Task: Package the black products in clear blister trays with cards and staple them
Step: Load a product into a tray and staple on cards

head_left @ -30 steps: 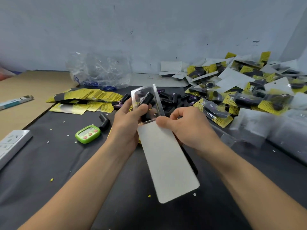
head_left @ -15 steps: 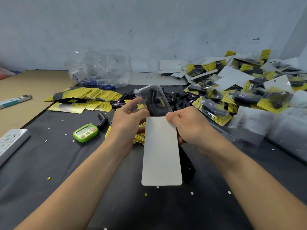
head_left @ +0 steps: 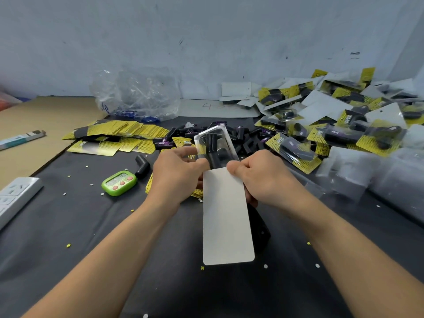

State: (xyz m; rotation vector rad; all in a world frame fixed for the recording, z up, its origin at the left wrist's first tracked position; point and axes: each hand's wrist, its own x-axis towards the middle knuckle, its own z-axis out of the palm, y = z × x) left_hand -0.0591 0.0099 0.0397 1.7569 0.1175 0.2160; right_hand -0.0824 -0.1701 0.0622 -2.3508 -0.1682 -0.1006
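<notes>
Clear plastic tray (head_left: 218, 143) with a black part (head_left: 210, 146) inside is pinched at its left edge by the left hand (head_left: 176, 177), while the right hand (head_left: 261, 180) pinches the top corner of the white card (head_left: 226, 221) against it, above the dark table (head_left: 68, 226).

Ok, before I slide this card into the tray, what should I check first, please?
1. The black product sits inside the clear tray: ok.
2. The left hand holds the tray: ok.
3. The right hand pinches the top edge of the card: ok.
4. The card is fully in the tray: not ok, most of it hangs out below.
5. Stapler ready: cannot tell; a black object lies half hidden under the card.
</notes>
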